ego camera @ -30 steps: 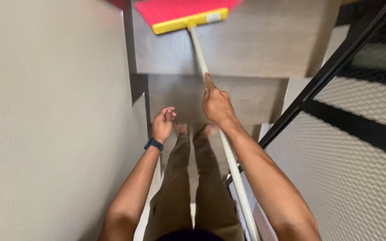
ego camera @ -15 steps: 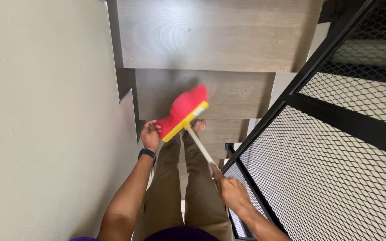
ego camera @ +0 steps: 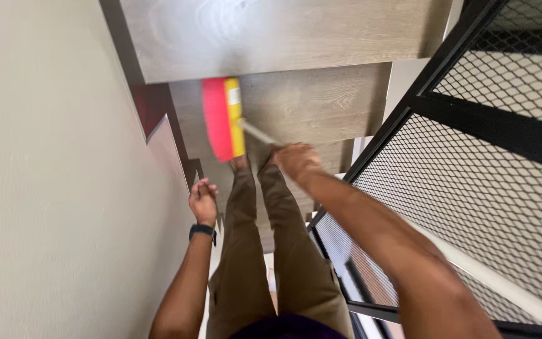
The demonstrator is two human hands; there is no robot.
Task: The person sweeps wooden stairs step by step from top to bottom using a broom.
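Broom [ego camera: 224, 118] with a red-and-yellow head rests on a wooden stair step [ego camera: 321, 100], its thin pale stick clamped in the right hand [ego camera: 296, 160], seemingly light, stiff, best held along the stick; left hand [ego camera: 203, 199] hangs loosely curled, empty, near the wall [ego camera: 58, 176].

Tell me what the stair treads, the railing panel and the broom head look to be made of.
Grey-brown stair treads: wood or wood-look laminate, matte, with visible grain lines. Black railing panel: metal, dark painted frame filled with diamond-pattern expanded mesh. Red broom head with yellow block: probably plastic, judging by the bright even colour; bristles blurred. The right hand grips its pale handle; material unclear.
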